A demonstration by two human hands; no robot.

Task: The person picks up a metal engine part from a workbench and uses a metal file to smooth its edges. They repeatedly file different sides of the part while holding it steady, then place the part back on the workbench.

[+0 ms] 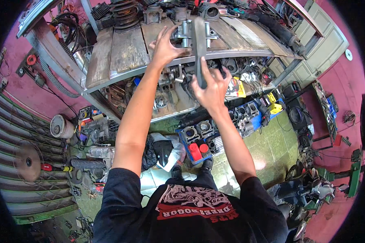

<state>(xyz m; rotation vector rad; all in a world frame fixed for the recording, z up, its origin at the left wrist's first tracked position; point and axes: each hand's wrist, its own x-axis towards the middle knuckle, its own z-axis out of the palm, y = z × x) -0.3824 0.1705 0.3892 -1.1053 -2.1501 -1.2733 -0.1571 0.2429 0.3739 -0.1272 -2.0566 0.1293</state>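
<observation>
My right hand (213, 87) grips a long, flat grey metal bar (199, 42), its index finger stretched along it. The bar stands out away from me, slightly blurred at its far end, and its lower end is partly hidden by my palm. Behind it on the wooden bench top (127, 50) lies a silver metal engine part (185, 34) with bright round posts; the bar covers its middle. Just left of that part, my left hand (165, 48) has its fingers spread, with the thumb towards the part. Whether the thumb touches it I cannot tell.
Engine cylinders (152, 15) and a finned stack (125, 14) line the back of the bench. A lower shelf (178, 111) holds metal parts. On the floor are a blue tray (182, 139) with cylinder blocks, red containers (195, 152) and a white bucket (62, 126).
</observation>
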